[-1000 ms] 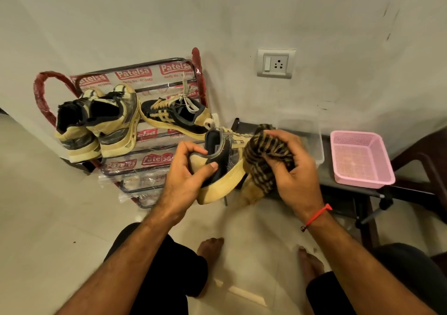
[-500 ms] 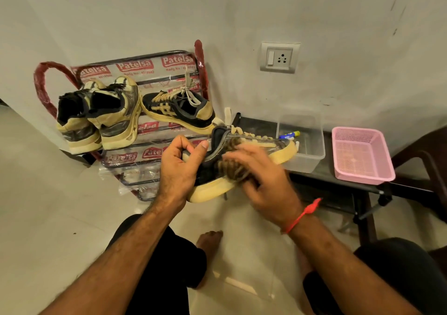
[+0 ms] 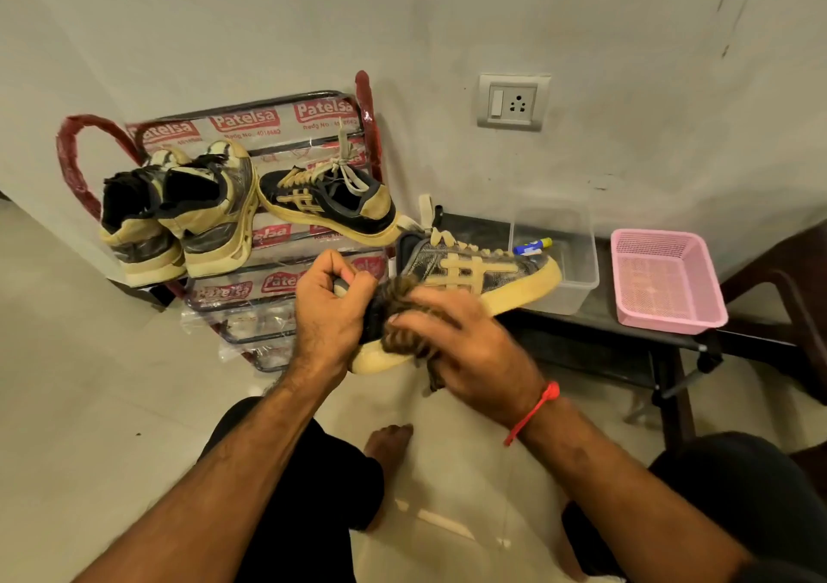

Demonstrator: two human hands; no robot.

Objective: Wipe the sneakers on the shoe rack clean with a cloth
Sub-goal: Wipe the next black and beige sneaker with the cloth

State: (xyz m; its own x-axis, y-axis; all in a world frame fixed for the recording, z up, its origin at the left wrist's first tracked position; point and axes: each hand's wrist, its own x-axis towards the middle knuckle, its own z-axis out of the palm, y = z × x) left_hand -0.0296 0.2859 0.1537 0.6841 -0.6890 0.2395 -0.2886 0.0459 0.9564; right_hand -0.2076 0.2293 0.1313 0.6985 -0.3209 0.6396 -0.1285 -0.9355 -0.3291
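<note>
Rubbing lower now, right hand (image 3: 465, 350) presses cloth (image 3: 402, 336) on sneaker (image 3: 488, 278); left hand (image 3: 331, 309) grips its heel

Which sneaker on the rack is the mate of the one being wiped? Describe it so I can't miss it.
Start at the red-framed shoe rack against the wall. On its top shelf, at the right end, lies the mate sneaker: low, dark, with cream crossed stripes and loose laces. The two bulkier sneakers left of it show their heels and lack those stripes.

The shoe rack (image 3: 250, 269), on the floor (image 3: 89, 403) against the far wall, carries three sneakers on its top tier: a pair (image 3: 179, 220) at left, a dark one (image 3: 331, 202) at right. Right of it, a low dark desk (image 3: 581, 327) holds a clear tub (image 3: 559, 269) and a pink basket (image 3: 667, 282).
</note>
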